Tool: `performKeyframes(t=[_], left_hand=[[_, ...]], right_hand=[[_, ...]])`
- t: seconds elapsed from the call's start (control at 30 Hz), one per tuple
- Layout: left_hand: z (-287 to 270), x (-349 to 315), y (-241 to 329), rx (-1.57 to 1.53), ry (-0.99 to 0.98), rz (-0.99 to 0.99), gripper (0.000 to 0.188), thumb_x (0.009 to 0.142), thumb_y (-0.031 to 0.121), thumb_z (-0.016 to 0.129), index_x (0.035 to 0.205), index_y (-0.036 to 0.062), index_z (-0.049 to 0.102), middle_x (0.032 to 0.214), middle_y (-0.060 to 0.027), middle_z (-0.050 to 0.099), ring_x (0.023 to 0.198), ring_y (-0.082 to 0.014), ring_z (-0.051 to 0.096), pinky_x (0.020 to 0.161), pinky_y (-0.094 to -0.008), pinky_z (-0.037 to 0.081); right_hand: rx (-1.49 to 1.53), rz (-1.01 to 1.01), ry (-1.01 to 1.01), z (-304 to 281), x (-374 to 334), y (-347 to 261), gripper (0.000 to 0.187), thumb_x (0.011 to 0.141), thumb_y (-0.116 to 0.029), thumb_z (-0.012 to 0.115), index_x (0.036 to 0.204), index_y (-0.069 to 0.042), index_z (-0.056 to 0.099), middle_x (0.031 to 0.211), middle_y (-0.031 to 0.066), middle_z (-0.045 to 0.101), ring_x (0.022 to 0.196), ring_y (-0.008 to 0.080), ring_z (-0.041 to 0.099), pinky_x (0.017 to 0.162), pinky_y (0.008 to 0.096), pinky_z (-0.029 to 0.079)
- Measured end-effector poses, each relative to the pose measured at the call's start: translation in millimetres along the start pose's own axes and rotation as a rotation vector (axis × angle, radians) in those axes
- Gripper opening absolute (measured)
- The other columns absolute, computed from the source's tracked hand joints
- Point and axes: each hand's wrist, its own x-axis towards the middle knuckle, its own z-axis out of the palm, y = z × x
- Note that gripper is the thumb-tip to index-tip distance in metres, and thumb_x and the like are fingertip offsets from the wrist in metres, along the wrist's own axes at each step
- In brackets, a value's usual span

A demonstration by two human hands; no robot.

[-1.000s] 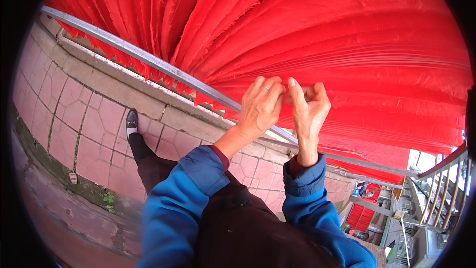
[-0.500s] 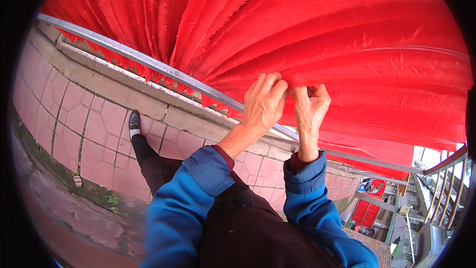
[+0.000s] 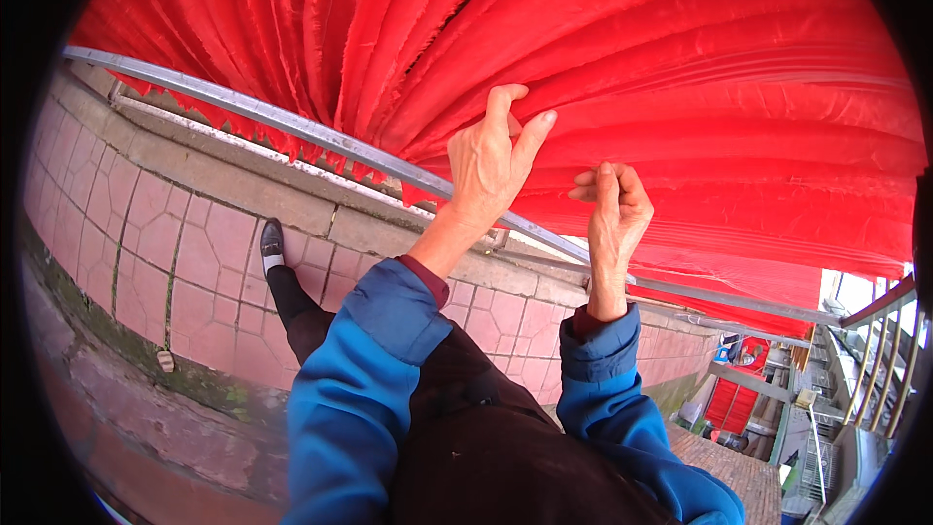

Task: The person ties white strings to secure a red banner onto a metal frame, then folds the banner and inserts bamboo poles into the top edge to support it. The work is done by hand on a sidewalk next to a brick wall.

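Note:
Red cloth in long, loosely gathered folds with frayed edges fills the upper part of the head view. My left hand hovers over the folds, open, its thumb and bent index finger apart with nothing between them. To its right, close above the lower folds, is my right hand. Its fingers are curled, the thumb lies against them, and no cloth shows in its grasp. Below both hands a grey metal rail runs slantwise along the cloth's near side, partly behind my wrists.
Pink paving tiles and a stone kerb lie under the rail. My shoe rests on the tiles at left. At far right stand curved metal bars, with another red cloth piece lower down.
Both hands have let go of the cloth they were pinching. My left hand has moved up and left, and its thumb and index finger have spread. My right hand has stayed nearly in place.

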Motion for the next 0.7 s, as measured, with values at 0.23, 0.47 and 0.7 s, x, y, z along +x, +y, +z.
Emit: performKeyframes(t=[0.23, 0.47, 0.7], left_hand=[[11, -2, -14, 0.021, -0.082, -0.038, 0.028, 0.088, 0.024, 0.064, 0.109, 0.0063, 0.056, 0.056, -0.0114, 0.057, 0.054, -0.0324, 0.06, 0.05, -0.0422, 0.044], [-8, 17, -38, -0.237, 0.164, -0.133, 0.005, 0.088, 0.004, 0.061, 0.091, 0.003, 0.065, 0.067, -0.0007, 0.062, 0.057, -0.0026, 0.049, 0.051, -0.0227, 0.04], [-27, 21, -34, -0.322, 0.101, -0.203, 0.003, 0.088, 0.003, 0.057, 0.088, 0.0008, 0.059, 0.069, -0.0117, 0.065, 0.063, -0.0145, 0.064, 0.058, -0.0298, 0.048]], right_hand=[[-0.009, -0.013, 0.082, -24, 5, 13, 0.022, 0.096, -0.02, 0.058, 0.091, 0.001, 0.062, 0.073, 0.0096, 0.066, 0.057, 0.0137, 0.062, 0.057, 0.0245, 0.049], [-0.005, -0.034, 0.139, -44, 6, 25, 0.022, 0.097, -0.02, 0.057, 0.088, 0.0, 0.061, 0.073, 0.009, 0.066, 0.057, 0.0142, 0.062, 0.056, 0.0246, 0.049], [-0.02, 0.073, 0.057, -31, 2, 10, 0.025, 0.094, -0.023, 0.062, 0.085, 0.001, 0.062, 0.069, 0.0102, 0.065, 0.055, 0.0146, 0.061, 0.054, 0.0257, 0.049]])
